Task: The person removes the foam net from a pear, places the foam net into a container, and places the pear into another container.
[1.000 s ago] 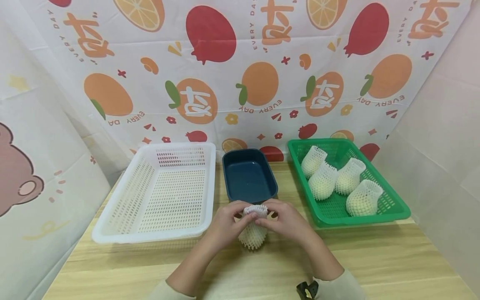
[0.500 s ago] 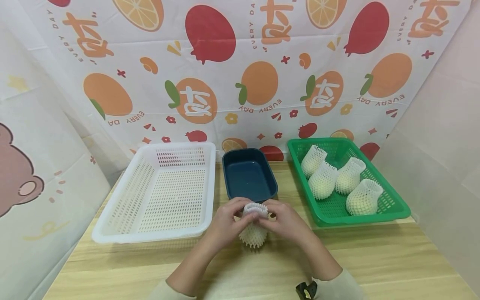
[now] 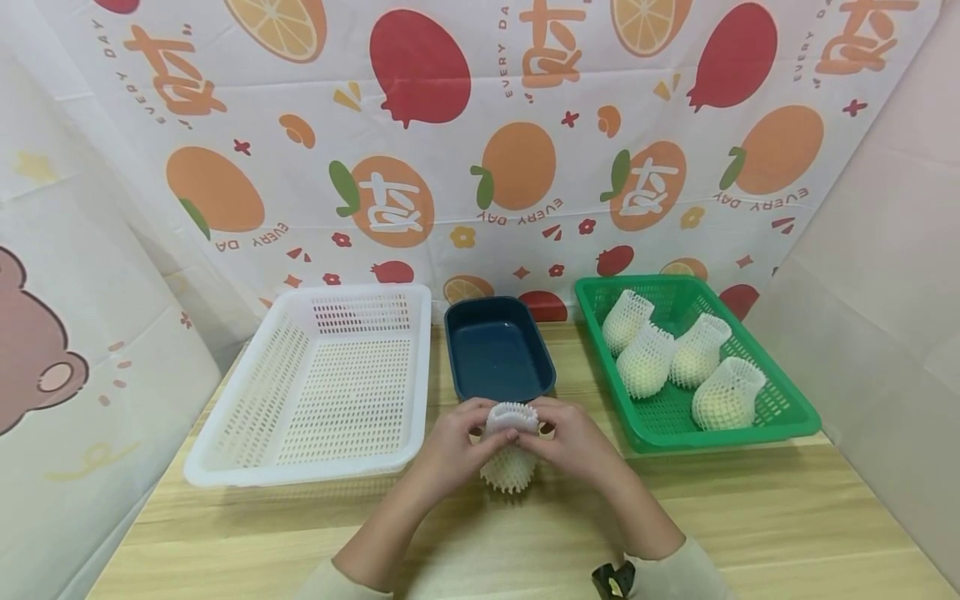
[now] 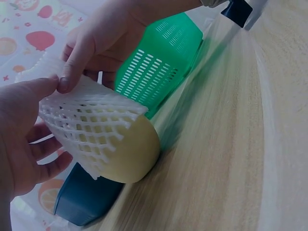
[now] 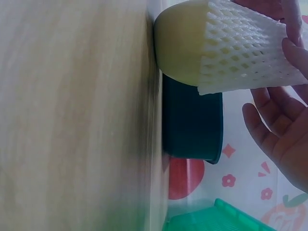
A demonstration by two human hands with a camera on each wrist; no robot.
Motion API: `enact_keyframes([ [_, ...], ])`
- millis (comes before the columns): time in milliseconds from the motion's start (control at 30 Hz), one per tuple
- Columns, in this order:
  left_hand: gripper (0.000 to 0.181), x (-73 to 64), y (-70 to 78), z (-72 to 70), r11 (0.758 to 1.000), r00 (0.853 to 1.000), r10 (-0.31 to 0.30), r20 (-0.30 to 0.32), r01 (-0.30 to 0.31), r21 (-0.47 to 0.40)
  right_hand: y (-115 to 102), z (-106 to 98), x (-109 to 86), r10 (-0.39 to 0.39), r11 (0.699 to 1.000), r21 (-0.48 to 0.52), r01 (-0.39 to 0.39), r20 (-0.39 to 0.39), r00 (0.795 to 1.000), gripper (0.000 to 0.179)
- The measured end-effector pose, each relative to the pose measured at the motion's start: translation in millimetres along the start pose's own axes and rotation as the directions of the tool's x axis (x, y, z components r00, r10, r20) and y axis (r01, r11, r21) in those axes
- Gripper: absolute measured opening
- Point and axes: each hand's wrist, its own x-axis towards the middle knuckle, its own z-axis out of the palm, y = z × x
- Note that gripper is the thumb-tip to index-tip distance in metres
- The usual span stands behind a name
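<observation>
Between both hands stands a pale yellow, smooth, rounded fruit (image 4: 139, 154) wearing a white foam net sleeve (image 4: 91, 120). Its lower end is bare and sits at the wooden table, as both wrist views show. My left hand (image 3: 453, 446) pinches the sleeve's top on the left side, thumb in front. From the other side my right hand (image 3: 573, 442) pinches the same top, and the two thumbs nearly meet. The other fingers spread loosely behind the sleeve. In the head view the net's open ruffled top (image 3: 512, 414) faces up, hiding the fruit's upper part.
A dark blue tub (image 3: 498, 354) stands just behind the hands. On the left is a white perforated basket (image 3: 420, 375) with nothing in it. At the right, a green basket (image 3: 780, 392) holds several fruits in foam nets (image 3: 727, 396). A printed fruit cloth (image 3: 517, 167) hangs behind.
The net sleeve has risen slightly between the hands, and its top opening looks wider. Both hands keep nearly the same place and grip. The baskets and the tub have not moved.
</observation>
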Motion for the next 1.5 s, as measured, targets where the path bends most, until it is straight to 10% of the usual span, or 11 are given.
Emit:
enact_keyframes([
  [833,0.015,-0.9,3.5,0.6,0.981,0.991,0.043,-0.126,-0.065,-0.182,-1,8,-0.7,0.083,0.991,0.101,-0.091,0.077,0.994,0.045],
  [1500,0.019,-3.0,10.7,-1.0,0.976,0.982,0.091,-0.164,-0.121,-0.182,-2,11,0.4,0.002,0.996,0.085,0.004,-0.072,0.997,0.027],
])
